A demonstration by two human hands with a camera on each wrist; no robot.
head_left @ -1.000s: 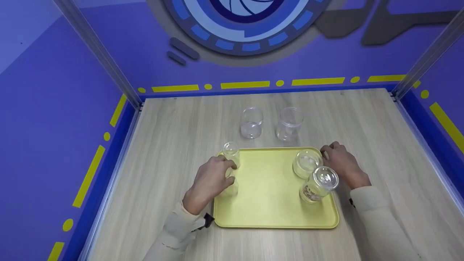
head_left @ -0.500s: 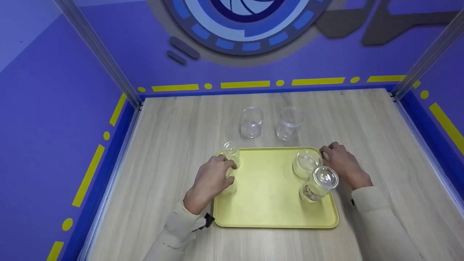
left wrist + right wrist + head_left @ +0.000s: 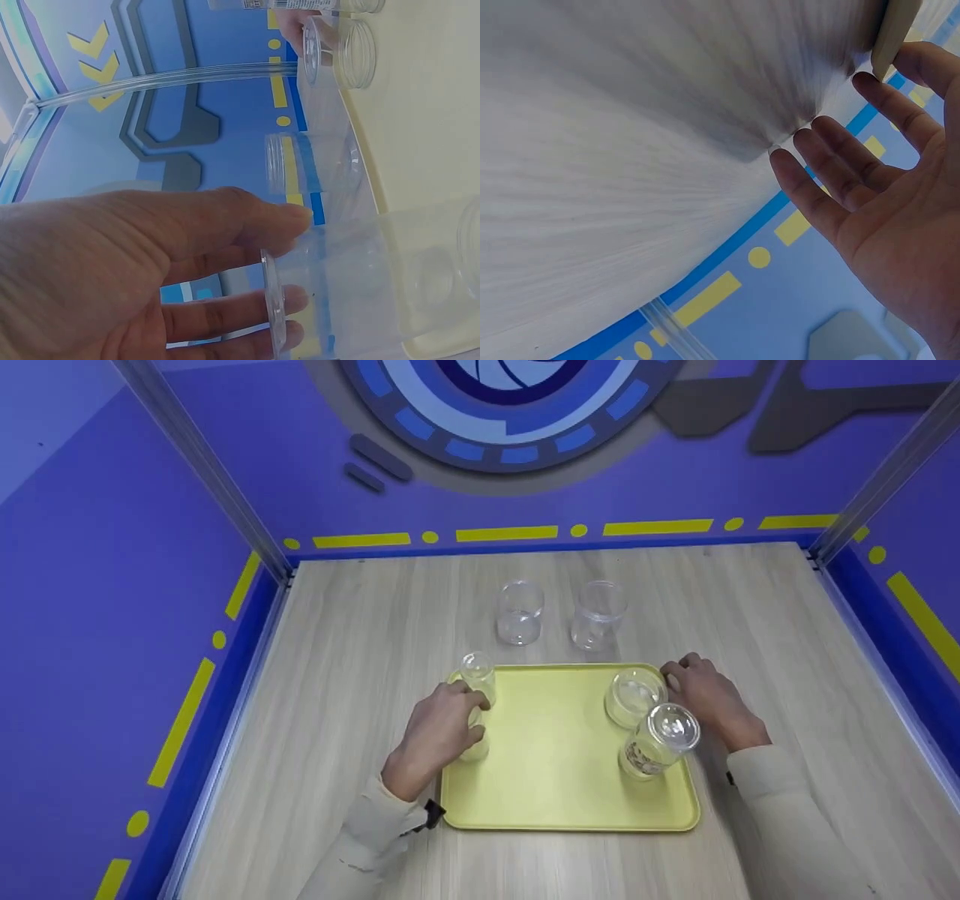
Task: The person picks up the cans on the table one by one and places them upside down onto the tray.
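My left hand (image 3: pixel 435 731) is at the left side of the yellow tray (image 3: pixel 555 810). Thumb and fingers curl round the upper end of a clear jar (image 3: pixel 360 277) standing on the tray, partly hidden by the hand in the head view. Just behind it is another clear jar (image 3: pixel 478 669), narrow and upright. My right hand (image 3: pixel 709 701) is at the tray's far right edge. In the right wrist view its thumb and forefinger pinch the tray rim (image 3: pixel 896 37), with the other fingers spread apart. Close by stand a wide clear jar (image 3: pixel 634 697) and a printed jar (image 3: pixel 660 742).
Two clear cups, a left one (image 3: pixel 520 615) and a right one (image 3: pixel 598 616), stand on the wooden table (image 3: pixel 360 660) beyond the tray. Blue panels (image 3: pixel 225 547) enclose the table at the back and sides.
Hardly anything differs: both hands keep their places, and the jars and tray stay put. The head view shifts very slightly.
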